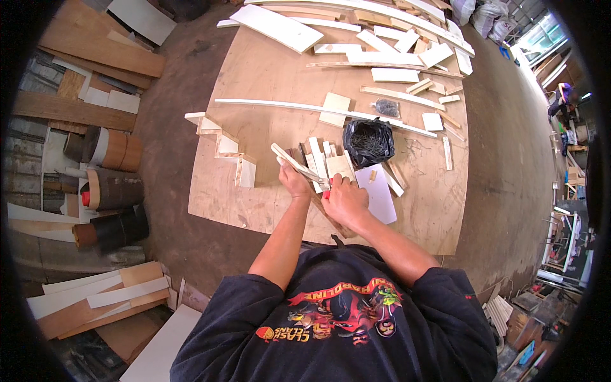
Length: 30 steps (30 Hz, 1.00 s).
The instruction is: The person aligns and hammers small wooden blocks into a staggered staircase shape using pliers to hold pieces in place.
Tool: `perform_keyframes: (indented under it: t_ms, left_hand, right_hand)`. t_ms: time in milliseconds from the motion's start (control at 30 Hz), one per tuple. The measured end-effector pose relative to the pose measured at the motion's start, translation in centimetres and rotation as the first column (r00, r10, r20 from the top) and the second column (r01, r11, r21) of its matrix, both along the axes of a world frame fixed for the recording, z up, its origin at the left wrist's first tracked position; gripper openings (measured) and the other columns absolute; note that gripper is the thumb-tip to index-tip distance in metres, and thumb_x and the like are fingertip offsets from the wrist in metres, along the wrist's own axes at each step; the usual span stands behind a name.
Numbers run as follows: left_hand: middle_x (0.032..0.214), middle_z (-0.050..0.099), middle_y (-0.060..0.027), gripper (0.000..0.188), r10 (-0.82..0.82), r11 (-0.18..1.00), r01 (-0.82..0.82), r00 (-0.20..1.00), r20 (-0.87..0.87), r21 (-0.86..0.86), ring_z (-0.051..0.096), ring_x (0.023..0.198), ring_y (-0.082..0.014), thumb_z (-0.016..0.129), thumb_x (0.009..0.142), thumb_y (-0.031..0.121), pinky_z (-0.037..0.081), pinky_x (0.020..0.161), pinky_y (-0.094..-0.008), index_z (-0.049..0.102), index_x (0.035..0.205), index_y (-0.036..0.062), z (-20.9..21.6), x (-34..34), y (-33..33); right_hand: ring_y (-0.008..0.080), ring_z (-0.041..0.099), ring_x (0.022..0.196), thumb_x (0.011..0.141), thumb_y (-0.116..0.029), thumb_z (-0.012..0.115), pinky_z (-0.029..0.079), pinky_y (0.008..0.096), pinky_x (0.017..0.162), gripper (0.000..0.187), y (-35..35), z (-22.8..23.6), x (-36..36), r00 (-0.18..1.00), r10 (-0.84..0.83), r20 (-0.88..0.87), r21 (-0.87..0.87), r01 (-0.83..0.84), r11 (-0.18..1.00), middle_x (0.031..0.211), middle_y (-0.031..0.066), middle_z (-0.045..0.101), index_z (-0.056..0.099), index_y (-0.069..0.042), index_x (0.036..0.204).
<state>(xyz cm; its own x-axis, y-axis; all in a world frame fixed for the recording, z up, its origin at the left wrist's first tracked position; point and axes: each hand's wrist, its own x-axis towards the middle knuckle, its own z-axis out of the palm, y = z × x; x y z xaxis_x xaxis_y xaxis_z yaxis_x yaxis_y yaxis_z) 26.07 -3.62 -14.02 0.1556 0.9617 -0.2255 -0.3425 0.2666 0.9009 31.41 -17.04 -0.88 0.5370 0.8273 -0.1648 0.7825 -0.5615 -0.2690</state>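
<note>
Near the front of the plywood table (267, 213), my left hand (293, 181) is closed around a narrow wood strip (287, 157) that slants down toward the right. My right hand (347, 201) grips a red-handled metal tool (327, 194) at the strip's near end; its exact kind is hard to make out. Just beyond my hands lie several short wood pieces (316, 155) and a pale block (340, 165). A black plastic bag (368, 141) of dark nails stands open behind them. By my right wrist is a flat white board (378, 191).
A stepped zigzag wood piece (228, 145) stands at the table's left. One long thin strip (273, 104) crosses the middle, near a small clear bag (386, 107) of dark bits. White-faced offcuts (280, 28) crowd the far end. Rolls of sheet material (114, 149) lie on the left.
</note>
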Motion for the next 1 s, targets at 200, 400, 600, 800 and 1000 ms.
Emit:
perform_keyframes:
  t_ms: [200,400,600,800,1000]
  left_hand:
    - [0.094,0.060,-0.0066,0.048,0.043,0.999,-0.043,0.998,0.048,0.006,0.055,0.085,-0.0144,0.037,0.107,0.036,0.048,0.076,-0.0299,0.057,0.110,-0.0077,2.5,1.3,-0.9]
    - [0.098,0.061,-0.0073,0.049,0.034,0.999,-0.034,0.998,0.059,-0.010,0.055,0.088,-0.0148,0.038,0.107,0.036,0.048,0.079,-0.0296,0.057,0.113,-0.0090,1.3,0.8,-0.1]
    - [0.097,0.060,-0.0070,0.047,0.030,0.999,-0.029,0.999,0.027,-0.012,0.055,0.088,-0.0140,0.038,0.107,0.034,0.048,0.078,-0.0293,0.057,0.110,-0.0086,-0.8,0.5,0.0]
    - [0.096,0.060,-0.0064,0.048,-0.035,0.999,0.035,0.999,0.022,0.010,0.055,0.087,-0.0140,0.038,0.107,0.036,0.048,0.077,-0.0294,0.058,0.111,-0.0074,0.3,0.5,-0.1]
    - [0.097,0.060,-0.0073,0.050,-0.015,1.000,0.015,1.000,0.016,-0.004,0.055,0.086,-0.0147,0.038,0.107,0.039,0.048,0.076,-0.0301,0.057,0.110,-0.0075,0.2,0.6,-0.5]
  right_hand:
    - [0.0363,0.070,0.070,0.087,-0.034,0.063,0.057,0.0460,0.057,0.039,0.7,-1.0,0.7,0.986,-0.086,-0.143,-0.091,0.073,0.993,0.083,0.0194,0.067,0.054,0.002,0.100]
    - [0.0360,0.071,0.079,0.087,-0.035,0.062,0.057,0.0477,0.062,0.042,0.4,0.1,0.5,0.998,-0.025,-0.050,-0.035,0.023,0.999,0.090,0.0224,0.067,0.053,0.003,0.104]
    - [0.0349,0.070,0.079,0.086,-0.034,0.063,0.057,0.0475,0.062,0.042,0.4,-0.2,0.2,1.000,-0.002,0.001,-0.059,0.002,0.998,0.090,0.0218,0.066,0.053,0.002,0.104]
    - [0.0353,0.071,0.073,0.088,-0.029,0.062,0.057,0.0455,0.060,0.035,0.5,-1.0,0.5,0.999,-0.029,-0.020,-0.050,0.028,0.998,0.083,0.0216,0.068,0.053,0.002,0.099]
    - [0.0392,0.071,0.069,0.089,-0.030,0.059,0.057,0.0473,0.059,0.036,0.8,-1.2,0.9,0.977,-0.051,-0.207,-0.110,0.029,0.993,0.078,0.0234,0.069,0.055,0.004,0.099]
